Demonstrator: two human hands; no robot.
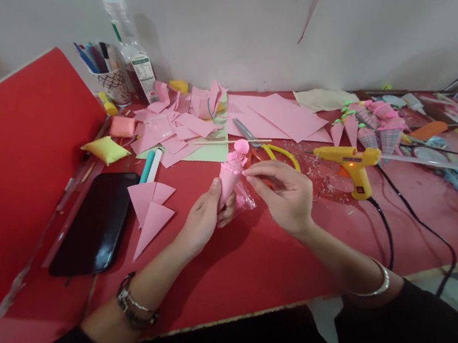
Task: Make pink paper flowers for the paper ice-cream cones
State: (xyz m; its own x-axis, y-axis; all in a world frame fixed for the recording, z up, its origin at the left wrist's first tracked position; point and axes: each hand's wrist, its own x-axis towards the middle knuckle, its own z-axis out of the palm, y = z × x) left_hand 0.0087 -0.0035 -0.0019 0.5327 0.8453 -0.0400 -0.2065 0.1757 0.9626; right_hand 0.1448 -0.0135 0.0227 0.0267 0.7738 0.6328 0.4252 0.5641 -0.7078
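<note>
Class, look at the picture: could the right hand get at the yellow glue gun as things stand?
Probably yes: the glue gun stands just beside the right hand with bare table between, though that hand is touching the pink paper cone.

A pink paper cone [230, 180], tilted, topped with a pink ball.

Both forearms are bare below dark black sleeves pushed up toward the elbows. On the left wrist, a stacked dark beaded bracelet with metallic links is worn. On the right wrist, a single plain silver bangle is worn. No rings can be made out on the left hand [203, 218] or the right hand [285, 196].
</note>
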